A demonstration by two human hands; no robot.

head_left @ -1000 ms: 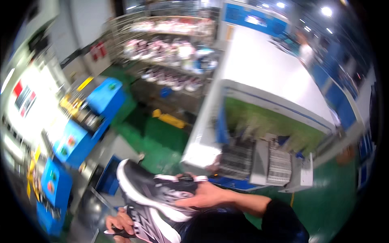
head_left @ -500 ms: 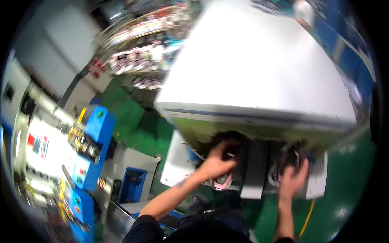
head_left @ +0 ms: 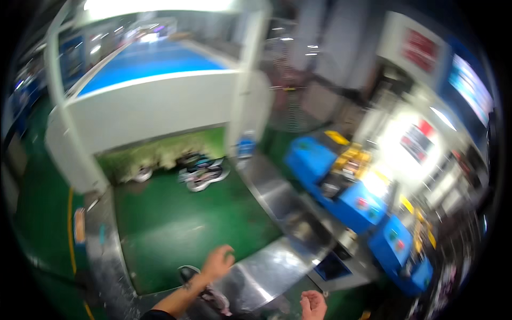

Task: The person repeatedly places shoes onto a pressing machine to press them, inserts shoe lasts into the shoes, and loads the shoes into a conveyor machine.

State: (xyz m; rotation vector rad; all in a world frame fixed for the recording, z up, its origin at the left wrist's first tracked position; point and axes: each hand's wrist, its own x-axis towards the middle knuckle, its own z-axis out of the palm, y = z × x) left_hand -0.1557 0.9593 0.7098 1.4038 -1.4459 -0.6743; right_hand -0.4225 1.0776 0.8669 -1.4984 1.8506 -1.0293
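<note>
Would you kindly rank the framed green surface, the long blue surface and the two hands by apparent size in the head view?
1. Green surface
2. Blue surface
3. Left hand and right hand: look alike, so unranked

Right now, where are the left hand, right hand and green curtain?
Left hand (head_left: pixel 216 264): head view, on its middle.
Right hand (head_left: pixel 314 305): head view, on its middle.
Green curtain (head_left: pixel 212 142): head view, toward its right end.

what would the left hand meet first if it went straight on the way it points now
The left hand would likely cross the green surface and first meet the metal border along its right edge; hand height is unclear, so it might touch the green sooner.
</note>
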